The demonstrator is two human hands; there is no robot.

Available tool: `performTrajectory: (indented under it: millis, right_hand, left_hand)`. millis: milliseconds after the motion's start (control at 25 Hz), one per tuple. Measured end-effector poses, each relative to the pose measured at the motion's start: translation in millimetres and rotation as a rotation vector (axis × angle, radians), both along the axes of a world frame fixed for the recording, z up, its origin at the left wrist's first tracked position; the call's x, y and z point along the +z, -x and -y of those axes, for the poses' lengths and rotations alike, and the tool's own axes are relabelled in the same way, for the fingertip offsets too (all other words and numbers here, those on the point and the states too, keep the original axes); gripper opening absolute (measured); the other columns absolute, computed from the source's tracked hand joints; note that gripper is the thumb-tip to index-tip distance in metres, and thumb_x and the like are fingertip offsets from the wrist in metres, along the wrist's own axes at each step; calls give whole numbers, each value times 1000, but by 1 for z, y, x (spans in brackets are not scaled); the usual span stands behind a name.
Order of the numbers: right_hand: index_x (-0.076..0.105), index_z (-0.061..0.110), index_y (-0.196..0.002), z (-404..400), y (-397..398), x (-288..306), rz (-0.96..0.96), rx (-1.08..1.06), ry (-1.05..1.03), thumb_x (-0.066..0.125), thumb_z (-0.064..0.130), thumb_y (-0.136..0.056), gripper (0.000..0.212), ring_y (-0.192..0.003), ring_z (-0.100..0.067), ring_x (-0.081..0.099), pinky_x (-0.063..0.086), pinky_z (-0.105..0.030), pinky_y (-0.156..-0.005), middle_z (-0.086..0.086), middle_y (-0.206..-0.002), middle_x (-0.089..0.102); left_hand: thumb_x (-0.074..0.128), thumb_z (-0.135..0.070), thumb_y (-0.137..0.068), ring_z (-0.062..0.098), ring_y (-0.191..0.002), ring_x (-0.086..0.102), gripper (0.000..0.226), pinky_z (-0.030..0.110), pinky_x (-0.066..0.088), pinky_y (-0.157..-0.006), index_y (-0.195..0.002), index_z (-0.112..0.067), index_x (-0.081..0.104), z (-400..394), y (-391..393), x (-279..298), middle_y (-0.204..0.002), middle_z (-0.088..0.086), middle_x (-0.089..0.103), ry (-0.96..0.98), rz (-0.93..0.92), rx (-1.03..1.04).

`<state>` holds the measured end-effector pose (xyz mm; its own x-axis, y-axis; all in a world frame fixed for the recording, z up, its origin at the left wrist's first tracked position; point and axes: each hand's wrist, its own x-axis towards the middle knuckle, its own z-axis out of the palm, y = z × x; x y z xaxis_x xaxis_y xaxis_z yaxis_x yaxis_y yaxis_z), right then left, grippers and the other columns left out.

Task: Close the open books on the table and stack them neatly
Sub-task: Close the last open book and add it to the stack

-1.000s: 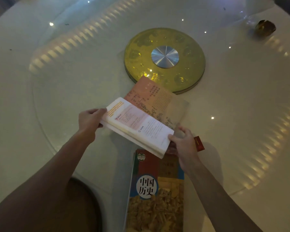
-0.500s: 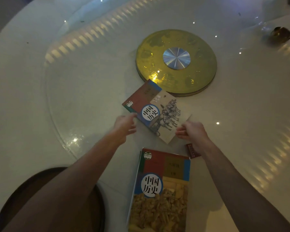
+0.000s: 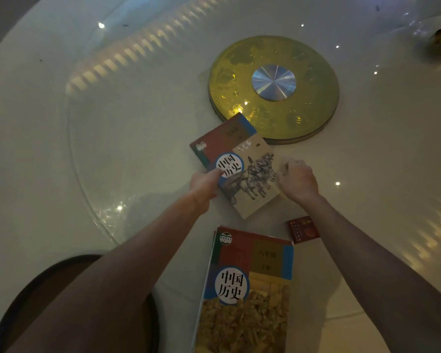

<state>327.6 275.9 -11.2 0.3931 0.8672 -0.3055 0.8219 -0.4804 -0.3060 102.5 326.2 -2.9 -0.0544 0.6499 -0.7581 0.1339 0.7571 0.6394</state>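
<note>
While both hands (image 3: 252, 183) grip it, closed horse book (image 3: 239, 163) lies diagonal, top far-left.

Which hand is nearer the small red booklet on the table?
Right. The right hand grips the horse-cover book just above the small red booklet; the left hand holds that book's opposite edge, farther off.

Books on the tabletop (image 3: 112, 149)
One closed book (image 3: 239, 169) lies toward the centre disc (image 3: 274, 89); another (image 3: 247, 289) lies at the near edge.
</note>
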Motion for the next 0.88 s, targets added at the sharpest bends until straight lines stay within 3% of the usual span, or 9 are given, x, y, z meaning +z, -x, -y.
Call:
performTrajectory:
  millis: [80, 200, 320, 440, 600, 680, 760, 840, 880]
  right_hand:
    - [64, 8, -96, 9, 13, -3, -61, -24, 12, 57, 25, -96, 18, -88, -34, 62, 48, -36, -68, -17, -100, 67]
    - [64, 10, -90, 26, 35, -10, -109, -56, 76, 56, 24, -98, 19, -73, -21, 58, 39, -30, -55, -9, -91, 68]
    - [64, 9, -94, 33, 40, -10, -139, -108, 53, 59, 18, -96, 10, -82, -25, 63, 45, -33, -65, -8, -93, 66]
    - [63, 11, -93, 32, 34, -5, -208, -128, 97, 61, 14, -94, 3, -86, -26, 61, 44, -33, -69, -7, -94, 65]
    - [70, 7, -100, 32, 33, 15, -324, -136, 106, 54, 31, -102, 30, -92, -30, 69, 59, -44, -79, -10, -99, 72]
    - [70, 5, -108, 33, 32, 28, -505, -229, 10, 52, 37, -103, 37, -99, -31, 68, 59, -51, -89, -11, -106, 72]
    - [69, 5, -119, 36, 31, 42, -880, -433, -9, 54, 39, -103, 40, -105, -30, 68, 58, -48, -91, -11, -113, 72]
    - [68, 5, -121, 46, 30, 55, -1180, -537, 1, 58, 36, -101, 38, -97, -27, 70, 59, -41, -81, -11, -107, 74]
    - [69, 5, -119, 54, 28, 62, -1228, -528, -4, 61, 33, -100, 35, -91, -25, 71, 59, -39, -76, -10, -100, 75]
  left_hand:
    - [64, -17, -94, 16, -67, 68, 27, 27, 50, -51, -121, -9, 65, -12, 0, -1, -94, 4, 70, -86, -31, -9]
    - [75, -19, -86, 26, -87, 69, 49, 31, 49, -54, -128, -5, 55, -23, 6, -6, -103, 9, 65, -171, -206, -124]
    - [80, -23, -84, 23, -90, 68, 42, 37, 59, -62, -115, -14, 53, -23, 13, -10, -110, 9, 66, -163, -256, -187]
    - [65, -21, -96, 13, -78, 67, 22, 26, 53, -47, -111, -18, 49, -24, 14, -5, -111, 9, 67, -221, -202, -159]
    - [55, -20, -103, 19, -77, 73, 16, 26, 52, -42, -118, -18, 50, -22, 11, 25, -106, 13, 72, -211, 74, -53]
    - [55, -18, -102, 23, -76, 75, 21, 30, 56, -47, -123, -14, 51, -15, 10, 46, -105, 18, 74, -173, 262, -35]
    - [55, -16, -102, 26, -77, 75, 22, 37, 60, -56, -123, -12, 52, -4, 10, 66, -105, 21, 74, -161, 372, -81]
    - [55, -14, -102, 27, -81, 74, 21, 40, 62, -62, -122, -11, 52, 6, 12, 83, -106, 21, 74, -164, 428, -107]
    - [54, -14, -102, 28, -82, 73, 21, 41, 62, -65, -122, -10, 53, 11, 14, 91, -106, 22, 74, -169, 445, -112]
